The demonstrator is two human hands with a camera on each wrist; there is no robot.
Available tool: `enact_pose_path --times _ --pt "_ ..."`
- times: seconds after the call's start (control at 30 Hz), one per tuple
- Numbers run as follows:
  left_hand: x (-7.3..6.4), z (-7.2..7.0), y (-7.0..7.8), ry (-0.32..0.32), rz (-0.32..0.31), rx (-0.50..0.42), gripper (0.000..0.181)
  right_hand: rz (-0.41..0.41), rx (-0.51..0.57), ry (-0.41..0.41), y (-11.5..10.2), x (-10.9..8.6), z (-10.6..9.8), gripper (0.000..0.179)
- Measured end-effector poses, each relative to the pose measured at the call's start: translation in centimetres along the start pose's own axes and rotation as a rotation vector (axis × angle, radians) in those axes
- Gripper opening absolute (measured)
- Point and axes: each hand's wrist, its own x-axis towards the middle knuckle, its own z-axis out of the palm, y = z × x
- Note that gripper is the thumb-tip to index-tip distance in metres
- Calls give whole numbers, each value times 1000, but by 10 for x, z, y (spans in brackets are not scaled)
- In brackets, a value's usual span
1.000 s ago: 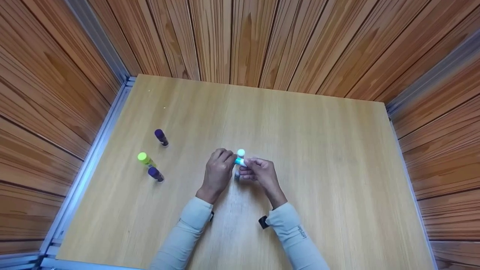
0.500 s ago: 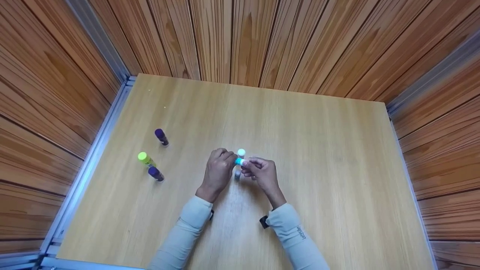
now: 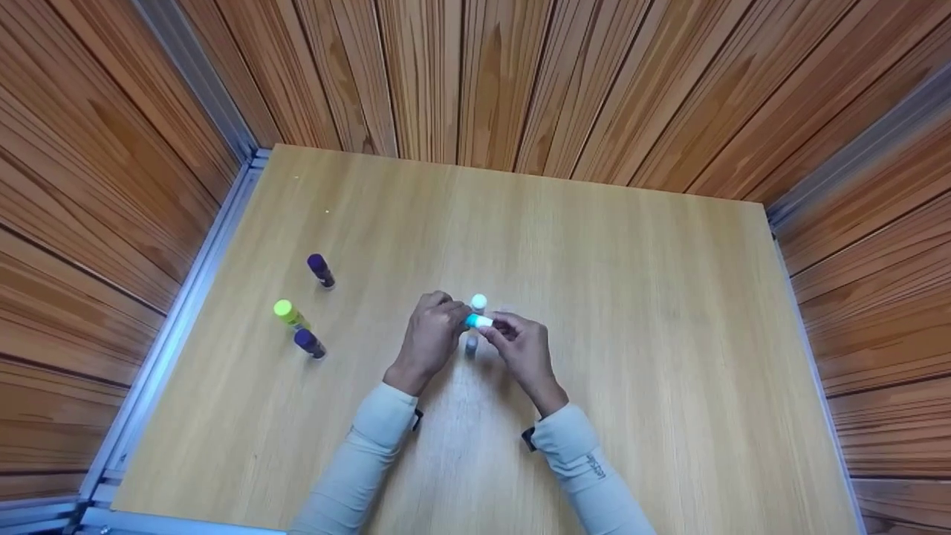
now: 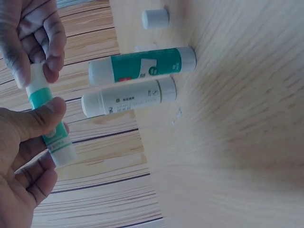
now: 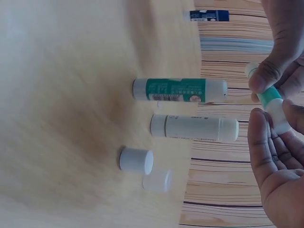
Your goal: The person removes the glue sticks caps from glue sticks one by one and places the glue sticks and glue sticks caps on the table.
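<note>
My left hand [image 3: 431, 334] grips the green-and-white glue stick [image 4: 42, 97] around its body, the thumb lying across the green label. My right hand [image 3: 522, 345] pinches the white end of that stick, which is held above the table and tilted. Beyond it, a green glue stick [image 5: 175, 90] and a white glue stick [image 5: 194, 128] stand upright, side by side. A white cap [image 5: 136, 160] rests on the table near them, with a paler, translucent cap-like piece [image 5: 157, 180] beside it. Whether the pinched white end is a cap is not clear.
Left on the wooden table [image 3: 631, 334] stand a yellow-green-capped glue stick [image 3: 284, 312], a purple-capped stick [image 3: 308, 343] close to it, and another purple-capped stick [image 3: 320, 270] farther back. Wood-plank walls [image 3: 490, 82] and metal rails [image 3: 200, 275] border the table.
My right hand's fingers have shifted on the stick and the hand has moved slightly right, showing more of the white end. My left hand stays nearly in place; the standing sticks have not moved.
</note>
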Motion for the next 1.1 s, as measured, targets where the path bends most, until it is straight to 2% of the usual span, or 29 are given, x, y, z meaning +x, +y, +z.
enact_pose_path --times 0.17,0.3,0.4,0.47,0.53,0.57,0.63,0.8,0.9,1.0,1.1 --pt "1 -4 -2 -32 -12 -47 16 -171 -109 -7 0 -2 -1 27" --pt "2 -7 -4 -56 -8 -61 18 -330 -169 17 0 -2 0 24" --pt "3 -10 -5 -92 -11 -76 19 -442 -253 38 0 -4 1 25" --pt "3 -12 -6 -118 -24 -90 20 -485 -308 48 0 -5 1 26" --pt "4 -14 -6 -133 -40 -103 20 -478 -315 43 0 -6 1 28" --pt "4 -15 -6 -131 -43 -106 20 -450 -295 36 0 -5 2 29" --pt "4 -15 -6 -112 -33 -96 19 -341 -205 20 -2 -4 2 28" --pt "7 -11 -2 -21 75 -3 11 68 111 9 -9 2 1 26" --pt "8 -8 1 24 132 53 7 268 221 3 -13 6 -2 25" --pt "7 -7 2 51 158 83 6 373 290 -25 -16 9 -6 24" --pt "7 -6 2 55 160 86 9 399 315 -44 -22 9 -9 21"
